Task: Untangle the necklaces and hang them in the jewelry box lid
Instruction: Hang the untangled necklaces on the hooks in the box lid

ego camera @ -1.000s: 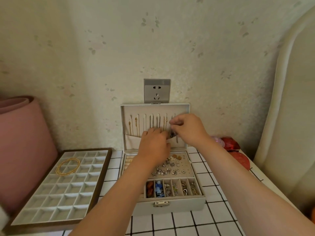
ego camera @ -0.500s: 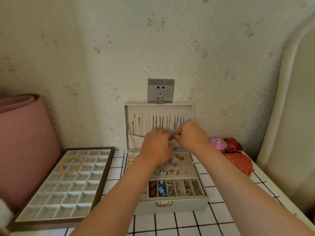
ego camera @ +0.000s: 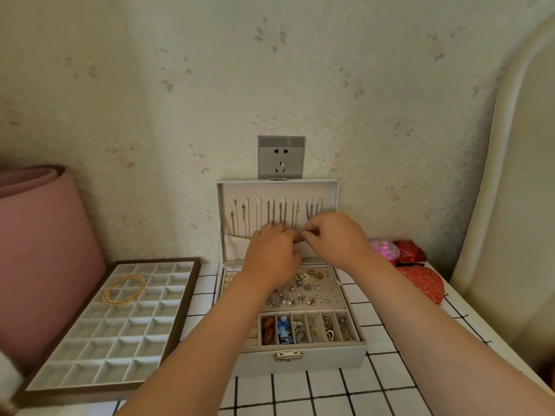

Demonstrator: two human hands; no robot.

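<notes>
The box [ego camera: 300, 360] stands at the middle of the tabletop [ego camera: 330, 394], with its lid [ego camera: 277, 190] upright at the back edge against the wall. The necklaces [ego camera: 282, 211] hang in a row inside the lid, their long axes running straight down from the slots towards the pocket [ego camera: 237, 247] across its lower part.

Both hands are at the pocket's top edge, just below the row, so the work lies directly ahead of them and slightly above. The right hand [ego camera: 336, 238] is nearer the rightmost silver chain [ego camera: 309, 210], whose lower end disappears behind it. Its thumb and forefinger [ego camera: 304, 234] are closed narrowly together in a pinch, apparently on that chain's lower end, though the links there are too fine to make out.

The left hand [ego camera: 271, 256] sits just beside it, knuckles up and fingers curled towards the pocket edge. Whether it holds the pocket lip, a chain or nothing cannot be told.

The likely step is tucking the chain's tail into the pocket.

One gold necklace [ego camera: 123, 289] lies coiled in the tray [ego camera: 105, 355] at the tabletop's left edge, well apart from both hands and not yet hung; the left hand is nearer it.
</notes>
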